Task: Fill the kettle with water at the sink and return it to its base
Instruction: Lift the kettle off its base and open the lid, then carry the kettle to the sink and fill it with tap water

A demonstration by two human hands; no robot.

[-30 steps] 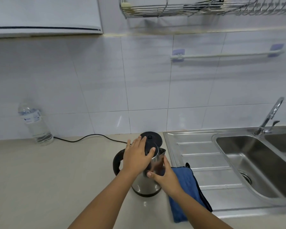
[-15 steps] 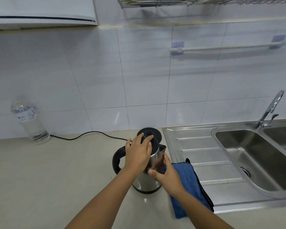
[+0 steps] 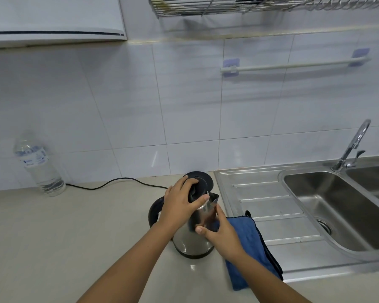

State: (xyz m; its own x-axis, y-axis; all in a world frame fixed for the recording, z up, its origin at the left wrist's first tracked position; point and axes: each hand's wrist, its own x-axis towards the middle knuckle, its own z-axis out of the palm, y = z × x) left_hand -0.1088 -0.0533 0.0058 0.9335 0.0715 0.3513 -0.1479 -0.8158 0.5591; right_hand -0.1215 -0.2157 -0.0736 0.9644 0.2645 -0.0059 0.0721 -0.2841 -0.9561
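A steel kettle (image 3: 190, 241) with a black handle stands on the beige counter, just left of the draining board. My left hand (image 3: 179, 204) lies on top of it, fingers curled around the black lid (image 3: 199, 190). My right hand (image 3: 221, 235) clasps the kettle's body on its right side, below the spout. Directly behind the kettle lies its round black base (image 3: 202, 176), with a black cord (image 3: 118, 180) running off to the left. The steel sink (image 3: 298, 206) and its tap (image 3: 354, 143) are to the right.
A blue cloth (image 3: 252, 246) lies over the edge of the draining board, partly under my right wrist. A plastic water bottle (image 3: 38, 167) stands by the wall at the left. A dish rack (image 3: 249, 5) and a white rail (image 3: 293, 65) hang on the tiled wall.
My left hand's fingers have curled tighter around the lid. My right hand has stayed on the kettle's side, and the kettle has not moved from its spot.
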